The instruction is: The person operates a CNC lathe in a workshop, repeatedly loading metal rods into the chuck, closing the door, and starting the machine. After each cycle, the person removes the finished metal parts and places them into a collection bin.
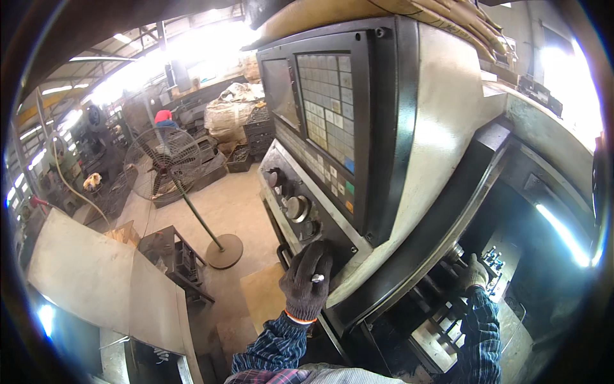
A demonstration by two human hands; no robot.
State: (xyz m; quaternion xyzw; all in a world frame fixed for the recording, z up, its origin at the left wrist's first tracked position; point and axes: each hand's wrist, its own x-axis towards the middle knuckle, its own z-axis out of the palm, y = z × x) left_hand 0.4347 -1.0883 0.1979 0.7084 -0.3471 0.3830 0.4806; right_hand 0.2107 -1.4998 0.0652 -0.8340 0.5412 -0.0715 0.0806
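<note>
My left hand point(307, 281), in a dark knit glove with an orange cuff edge, is at the lower edge of the machine's control panel point(339, 235). Its fingers are curled, and a small shiny metal cylinder point(318, 278) shows between them. Just above are a round metal knob point(297, 208) and a dark knob point(310, 228). My right hand point(473, 275), also gloved, reaches inside the lathe, beside a round metal spindle end point(455, 251) and a tool holder with several bolts point(493, 259). Its fingers are mostly lost in shadow, so what they touch is unclear.
A keypad point(326, 105) and dark screen point(281, 93) rise above the knobs. The curved machine door edge point(441, 246) runs between my arms. On the left stand a floor fan point(167, 165), a low metal stand point(176, 262) and a pale machine cover point(96, 275). Behind sits a large sack point(229, 118).
</note>
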